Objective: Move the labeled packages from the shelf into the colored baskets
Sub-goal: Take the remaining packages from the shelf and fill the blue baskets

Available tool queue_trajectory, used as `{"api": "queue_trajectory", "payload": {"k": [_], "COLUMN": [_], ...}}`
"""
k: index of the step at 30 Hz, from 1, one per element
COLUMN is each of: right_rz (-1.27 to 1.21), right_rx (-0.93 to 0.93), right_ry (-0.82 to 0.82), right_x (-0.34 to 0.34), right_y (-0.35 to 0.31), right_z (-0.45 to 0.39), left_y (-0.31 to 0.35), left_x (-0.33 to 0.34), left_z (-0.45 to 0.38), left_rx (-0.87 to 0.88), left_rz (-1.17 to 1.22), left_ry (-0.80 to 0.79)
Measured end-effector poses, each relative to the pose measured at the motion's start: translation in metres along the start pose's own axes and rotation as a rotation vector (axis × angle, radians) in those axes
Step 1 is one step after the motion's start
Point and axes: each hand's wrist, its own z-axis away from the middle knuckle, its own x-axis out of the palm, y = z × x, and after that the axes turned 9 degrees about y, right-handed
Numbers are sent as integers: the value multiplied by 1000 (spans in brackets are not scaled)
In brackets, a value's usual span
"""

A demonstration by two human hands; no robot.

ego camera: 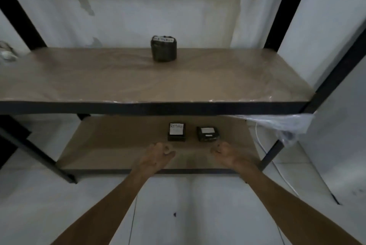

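Landmark: lower shelf (118,145).
Packages: two on it, left package (176,132) and right package (208,134); a third package (164,48) on the shelf above.
Grip: left hand (158,155) and right hand (227,154) both loosely curled, empty, just before the packages.
Advice: take one package per hand, reading labels first.
Baskets: unseen.
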Motion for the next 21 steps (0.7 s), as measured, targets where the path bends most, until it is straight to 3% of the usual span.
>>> {"api": "queue_trajectory", "payload": {"k": [7, 11, 21], "right_rz": [-135, -135, -91], "right_rx": [215, 249, 324], "right_ry": [236, 240, 264], "right_x": [40, 55, 84], "right_y": [43, 47, 59], "right_z": [-82, -120, -183], "left_y": [-25, -18, -19], "left_x": [63, 81, 107], "left_z": [-90, -127, -188], "left_rx": [-51, -190, -319], "left_rz": [64, 73, 285], "left_ry": [186, 199, 186]}}
